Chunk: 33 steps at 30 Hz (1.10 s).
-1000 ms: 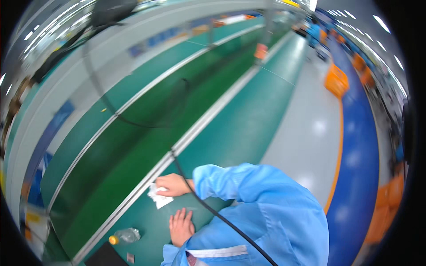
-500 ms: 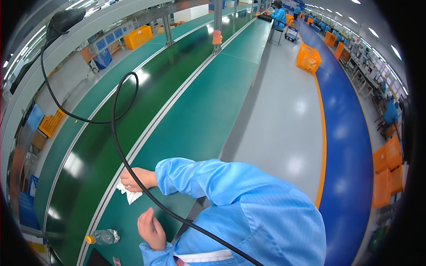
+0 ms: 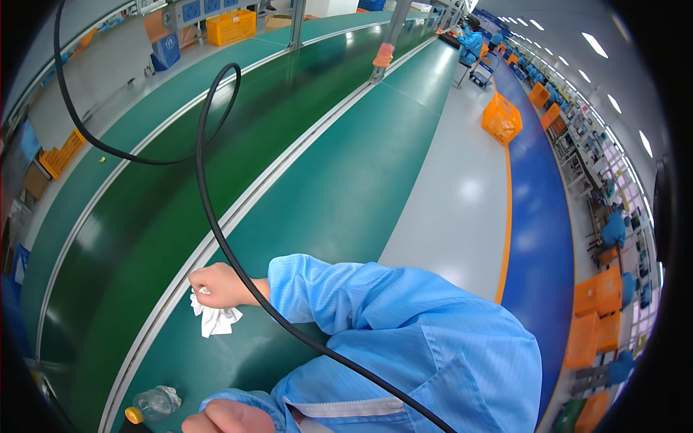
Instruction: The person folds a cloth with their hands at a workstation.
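Observation:
A crumpled white tissue is bunched under my right hand. That hand is closed around it in a fist, low over the green bench top beside the metal rail. The loose end of the tissue hangs out below the fingers. At the lower edge is my left hand, partly cut off, with its fingers mostly out of the picture. Left of it a clear plastic bottle with a yellow cap lies on its side. A black cable loops across the view, passing in front of my right wrist.
A long metal rail separates the bench top from the dark green belt. A metal post stands farther along. An orange crate sits on the grey floor to the right. In the distance a person in blue sits at the line.
My left hand has dropped toward the lower edge. The right hand keeps hold of the tissue, its fist now more upright and more tissue showing. The whole view has shifted, with the bottle lower.

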Tool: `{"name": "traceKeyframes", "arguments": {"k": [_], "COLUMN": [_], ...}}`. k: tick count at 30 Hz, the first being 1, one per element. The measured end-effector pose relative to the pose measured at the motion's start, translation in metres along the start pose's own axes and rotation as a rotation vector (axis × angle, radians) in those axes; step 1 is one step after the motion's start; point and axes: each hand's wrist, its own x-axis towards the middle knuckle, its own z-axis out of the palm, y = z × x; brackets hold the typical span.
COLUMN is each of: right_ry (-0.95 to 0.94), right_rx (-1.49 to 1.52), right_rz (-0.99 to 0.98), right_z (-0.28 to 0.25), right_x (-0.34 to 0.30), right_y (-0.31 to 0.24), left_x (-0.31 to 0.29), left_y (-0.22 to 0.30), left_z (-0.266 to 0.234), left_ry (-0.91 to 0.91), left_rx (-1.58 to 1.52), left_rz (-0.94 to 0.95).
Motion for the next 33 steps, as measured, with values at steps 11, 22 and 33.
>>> {"name": "traceKeyframes", "arguments": {"k": [11, 22, 33], "right_ry": [-0.046, -0.048, -0.024], "right_rx": [0.16, 0.241, 0.205], "right_rz": [0.156, 0.257, 0.186], "right_z": [0.009, 0.004, 0.003], "right_x": [0.014, 0.01, 0.014], "right_y": [-0.017, -0.018, -0.015], "left_x": [0.008, -0.013, -0.016], "left_y": [0.026, 0.02, 0.016], "left_z": [0.015, 0.0, -0.013], "left_ry": [0.244, -0.19, -0.157], "left_rx": [-0.387, -0.191, -0.388], "left_rz": [-0.291, -0.35, 0.07]}}
